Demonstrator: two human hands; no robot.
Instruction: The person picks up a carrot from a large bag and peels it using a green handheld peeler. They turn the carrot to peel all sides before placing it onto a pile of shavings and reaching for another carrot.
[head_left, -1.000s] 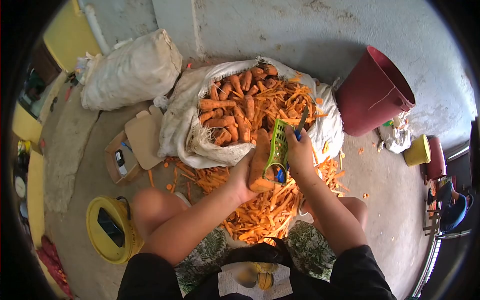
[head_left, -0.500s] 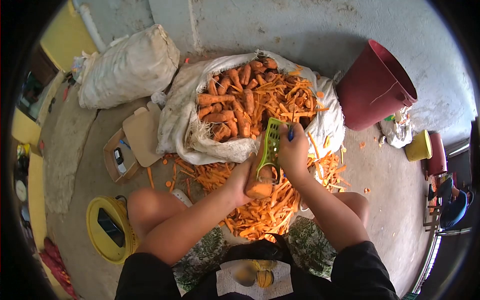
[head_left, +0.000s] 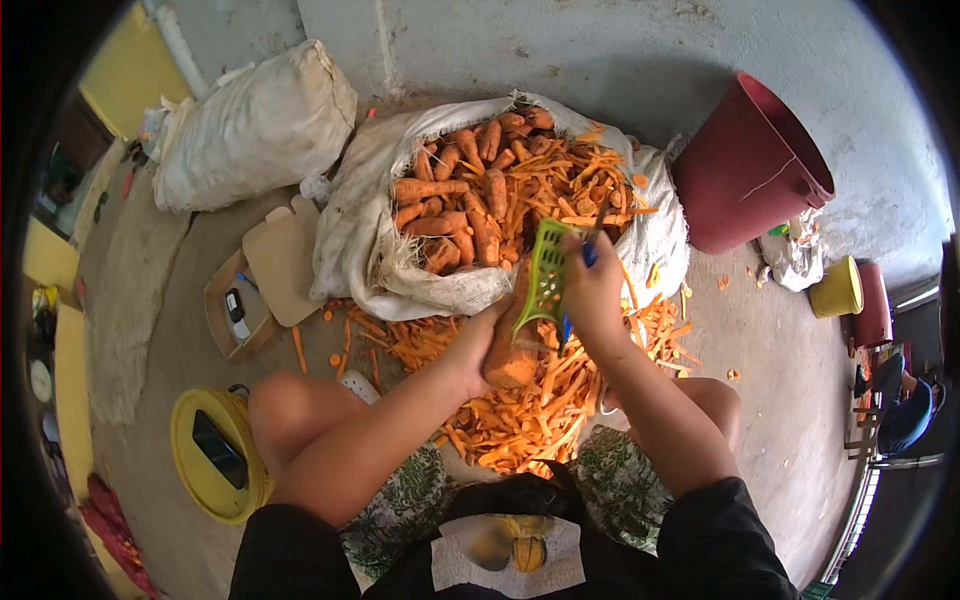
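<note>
My left hand (head_left: 478, 345) is wrapped round a thick, peeled carrot (head_left: 513, 366), its blunt end pointing towards me. Closed on a green, slotted peeler (head_left: 547, 270), my right hand (head_left: 596, 297) holds it just above and along the carrot. A blue-handled knife (head_left: 590, 250) is also in that hand, its narrow blade pointing away from me. Below both hands lies a heap of orange carrot peelings (head_left: 535, 430). Beyond them an open white sack (head_left: 350, 250) holds unpeeled carrots (head_left: 432, 225) with peelings on top.
A tall dark-red bin (head_left: 735, 180) stands right of the sack, by the wall. At the left are a full, closed sack (head_left: 265, 130), an open cardboard box (head_left: 225, 335) and a yellow bucket (head_left: 190, 470) with a phone on its lid. Another person (head_left: 910, 415) sits far right.
The peeler and my right hand have shifted slightly away from me along the carrot, uncovering its near end. The knife has tilted with the hand. My left hand stays round the carrot.
</note>
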